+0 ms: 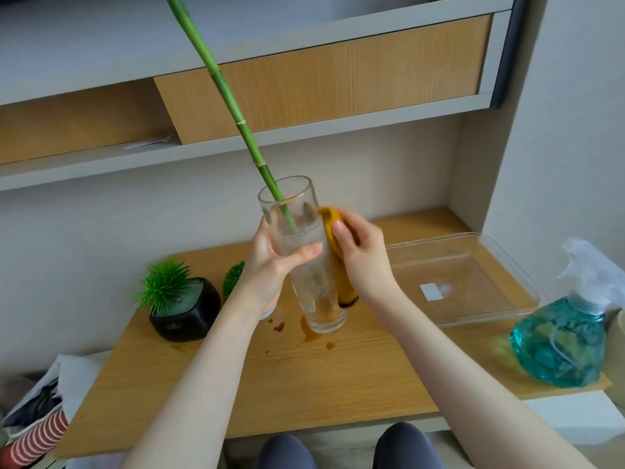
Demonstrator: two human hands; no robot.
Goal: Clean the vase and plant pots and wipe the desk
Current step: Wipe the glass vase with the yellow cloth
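Steadying a tall clear glass vase [306, 252] tilted above the wooden desk's [257, 377] stained middle, left hand [270, 262] wraps it; right hand [358, 255] presses a yellow cloth [338, 262] against its side for wiping.

The vase [306, 262] sits in the left hand [270, 262], a bamboo stalk [233, 110] standing in it; the right hand [362, 258] presses a cloth [338, 265] against its right side. Left of the left hand stands a plant pot [186, 308] on the desk [304, 374]; right of the right hand lie a tray [473, 282] and, nearer, a spray bottle [564, 333]
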